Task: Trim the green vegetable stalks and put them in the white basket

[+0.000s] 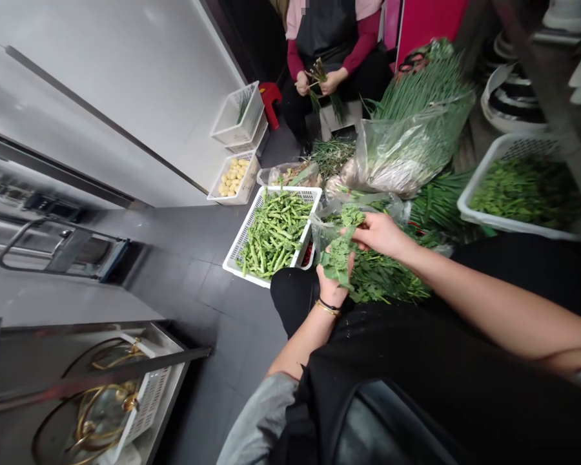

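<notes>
A leafy green stalk with a budded, floret-like head is held up in front of my lap. My left hand is closed around its lower part, partly covered by the leaves. From the right, my right hand pinches the stalk near its upper end. Just left of my hands stands a white basket full of cut green stems. Below and behind my hands lies a heap of loose leafy greens, beside a clear plastic bag.
A co-worker's hands hold thin green stalks at the back. A big bag of long green onions stands right of them. Further around are a basket of pale yellow pieces, a basket of greens and a trolley.
</notes>
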`<state>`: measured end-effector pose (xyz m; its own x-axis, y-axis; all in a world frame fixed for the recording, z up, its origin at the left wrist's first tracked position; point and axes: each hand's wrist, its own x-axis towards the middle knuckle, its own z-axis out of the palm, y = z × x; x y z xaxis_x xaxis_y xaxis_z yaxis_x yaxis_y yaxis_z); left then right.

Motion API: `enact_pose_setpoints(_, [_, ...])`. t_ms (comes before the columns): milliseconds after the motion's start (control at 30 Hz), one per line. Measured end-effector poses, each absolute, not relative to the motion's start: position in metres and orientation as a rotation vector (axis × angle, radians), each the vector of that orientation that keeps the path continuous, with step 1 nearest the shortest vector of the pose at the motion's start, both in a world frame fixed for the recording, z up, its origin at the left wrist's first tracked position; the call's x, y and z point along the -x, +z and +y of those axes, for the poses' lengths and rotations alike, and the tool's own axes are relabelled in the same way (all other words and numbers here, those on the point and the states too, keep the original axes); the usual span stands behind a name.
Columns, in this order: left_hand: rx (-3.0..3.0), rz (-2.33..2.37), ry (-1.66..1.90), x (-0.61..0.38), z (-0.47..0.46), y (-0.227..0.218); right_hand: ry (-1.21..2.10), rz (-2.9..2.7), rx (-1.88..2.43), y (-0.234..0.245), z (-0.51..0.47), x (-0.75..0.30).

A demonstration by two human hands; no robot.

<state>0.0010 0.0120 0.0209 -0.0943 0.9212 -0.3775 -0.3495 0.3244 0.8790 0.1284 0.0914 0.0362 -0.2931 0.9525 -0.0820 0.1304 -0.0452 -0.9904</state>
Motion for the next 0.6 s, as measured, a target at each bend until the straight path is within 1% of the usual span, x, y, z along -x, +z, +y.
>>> enact_pose_setpoints(100, [-0.777, 1.241, 1.361, -0.001, 0.012, 0.020, 1.637, -1.327, 1.027, 0.028, 0.092, -0.124])
enact_pose_setpoints(200, [-0.747, 1.130, 1.310, -0.001, 0.011, 0.020, 1.900, -1.115, 0.889, 0.023, 0.090, -0.129])
enact_pose_setpoints(333, [-0.652, 1.010, 1.322, -0.008, 0.011, 0.021, 2.005, -0.846, 0.769, 0.017, 0.081, -0.123])
enact_pose_setpoints(433, [-0.634, 1.015, 1.381, -0.013, 0.012, 0.022, 1.965, -0.715, 0.784, 0.015, 0.069, -0.112])
enact_pose_setpoints(500, [-0.624, 1.055, 1.388, -0.010, 0.013, 0.022, 1.845, -0.812, 0.872, 0.016, 0.066, -0.120])
enact_pose_setpoints(533, [-0.616, 1.082, 1.393, -0.004, 0.016, 0.021, 1.739, -0.935, 0.952, 0.017, 0.069, -0.133])
enact_pose_setpoints(600, [-0.596, 1.157, 1.418, 0.017, 0.026, 0.021, 1.404, -1.267, 1.168, 0.016, 0.081, -0.178])
